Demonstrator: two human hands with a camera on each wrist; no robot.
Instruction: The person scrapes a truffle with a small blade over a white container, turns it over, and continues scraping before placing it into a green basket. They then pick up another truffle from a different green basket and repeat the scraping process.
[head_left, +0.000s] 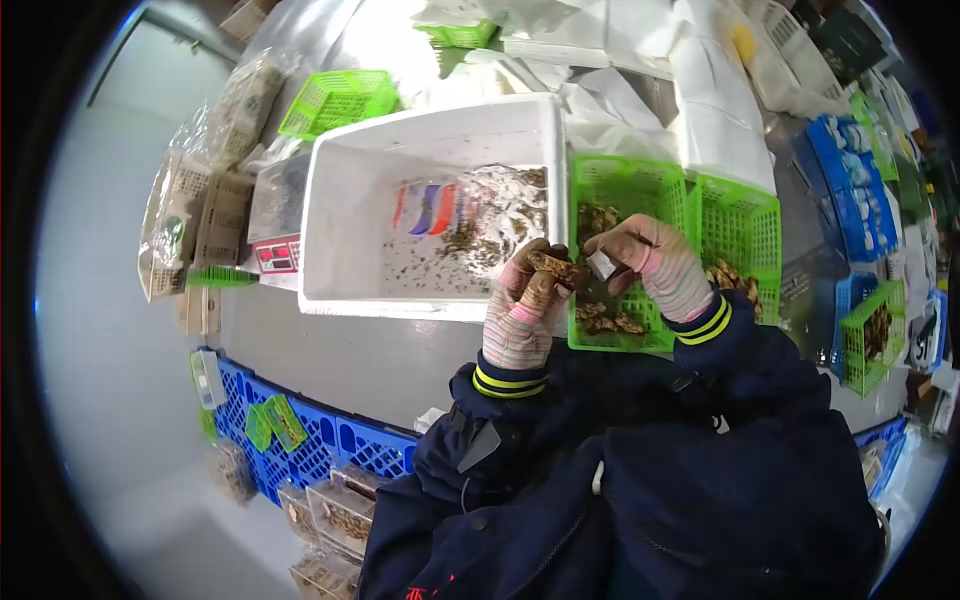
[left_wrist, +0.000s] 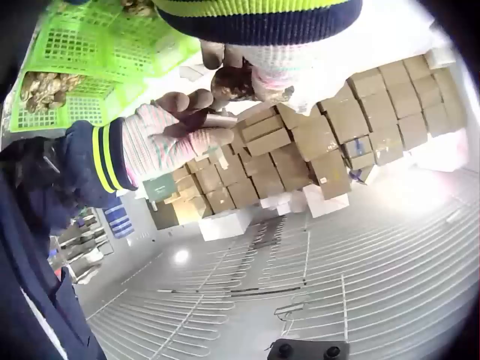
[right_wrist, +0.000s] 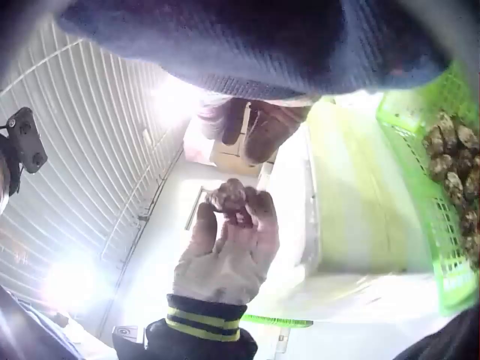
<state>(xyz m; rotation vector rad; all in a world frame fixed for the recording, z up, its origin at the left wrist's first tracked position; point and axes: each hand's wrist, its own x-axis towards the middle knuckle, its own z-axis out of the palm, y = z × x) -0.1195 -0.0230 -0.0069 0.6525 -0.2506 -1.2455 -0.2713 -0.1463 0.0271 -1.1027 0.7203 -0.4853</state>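
Both hands wear striped knit gloves with brown-stained fingers. In the head view my left hand (head_left: 518, 325) pinches a brown, knobby, elongated piece (head_left: 556, 268), like a soil-covered root or mushroom, between thumb and fingers. My right hand (head_left: 655, 268) grips a small flat grey-white tool (head_left: 601, 265), like a short blade, its edge close beside the piece. The left wrist view shows the tool's metallic edge near the dark piece (left_wrist: 231, 82). Seen by the right wrist camera, the piece (right_wrist: 227, 195) stands up at the left fingertips. Under the hands lies a green basket (head_left: 625, 342) with similar pieces.
A white foam box (head_left: 430, 308) with brown crumbs stands left of the hands on the metal table (head_left: 290, 345). A second green basket (head_left: 735, 195) holds more brown pieces at right. Blue crates (head_left: 365, 448) line the near left edge. Several cardboard boxes (left_wrist: 315, 142) are stacked beyond.
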